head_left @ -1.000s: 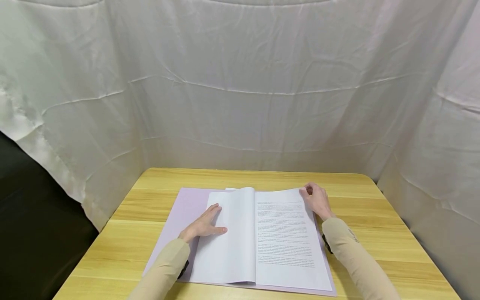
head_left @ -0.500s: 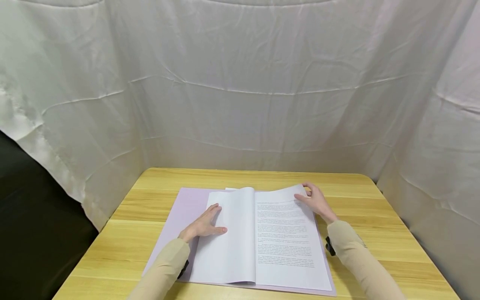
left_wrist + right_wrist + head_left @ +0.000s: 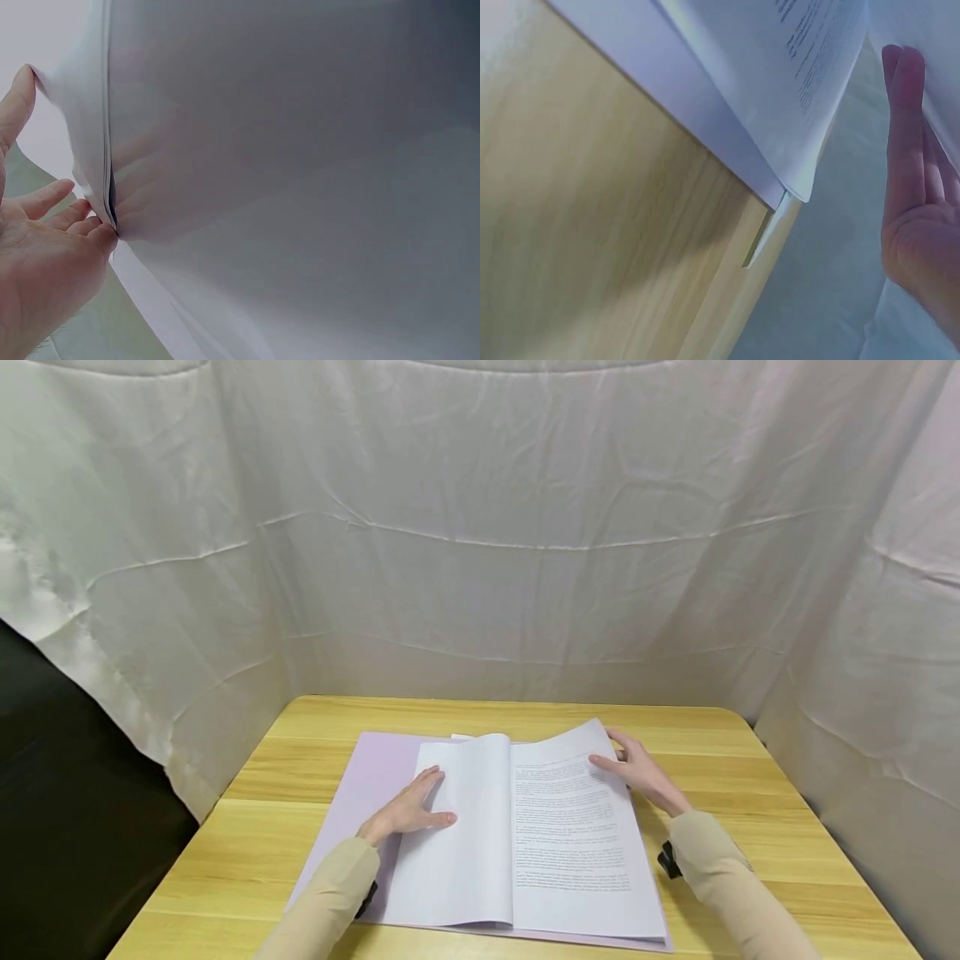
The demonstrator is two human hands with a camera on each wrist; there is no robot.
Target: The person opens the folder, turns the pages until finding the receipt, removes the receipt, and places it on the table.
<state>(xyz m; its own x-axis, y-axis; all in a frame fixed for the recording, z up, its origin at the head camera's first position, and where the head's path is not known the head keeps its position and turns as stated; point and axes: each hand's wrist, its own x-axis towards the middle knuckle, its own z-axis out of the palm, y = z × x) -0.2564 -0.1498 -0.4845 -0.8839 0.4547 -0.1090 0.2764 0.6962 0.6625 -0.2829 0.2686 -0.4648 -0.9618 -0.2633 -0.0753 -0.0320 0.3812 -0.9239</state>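
A light purple folder [image 3: 381, 756] lies spread on the table, with white paper sheets inside. My left hand [image 3: 405, 814] rests on the blank left-hand page [image 3: 468, 843], its fingers extended and spread. In the left wrist view, this hand [image 3: 52, 262] is at the edge of white paper [image 3: 300, 247]. At the upper right corner of the printed right-hand page [image 3: 573, 860], my right hand [image 3: 643, 775] holds the raised sheet between thumb and fingers. The right wrist view has the right hand [image 3: 922, 180] against white paper, beside a sagging printed page [image 3: 780, 90].
The wooden table [image 3: 757, 793] extends on all visible sides of the folder. Pale cloth curtains [image 3: 525, 568] hang behind it and along both sides. A black surface [image 3: 67, 810] shows at the far left.
The right hand has gone from a corner pinch to thumb in front and fingers behind, shifting slightly right. The page's upper right corner has risen and bent leftward. The left hand stays put.
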